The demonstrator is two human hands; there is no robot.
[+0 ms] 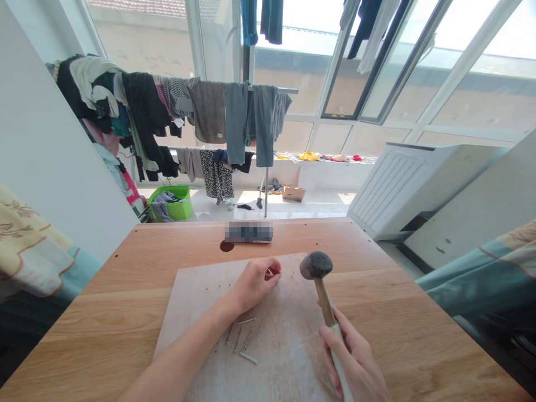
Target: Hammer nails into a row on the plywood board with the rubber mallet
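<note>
My left hand (256, 283) is over the upper part of a pale wooden board (288, 340), its fingers curled in a pinch. A thin, light sliver that looks like a nail shows between the fingertips, mostly hidden. In my right hand (349, 349) is a mallet (317, 264) with a black head and a wooden handle with a pale grip, its head raised beside the board's right edge. A small nail (292, 274) stands in the board between my left hand and the mallet head. Several loose nails (247, 338) lie below my left wrist. Small dark holes dot the board.
The board lies on a wooden table (104, 312) with a round hole (226, 245) near its far edge. A small blurred box (249, 231) sits beside that hole. Beyond are a laundry rack (266, 192), a green basin (182, 204) and a white cabinet (393, 184).
</note>
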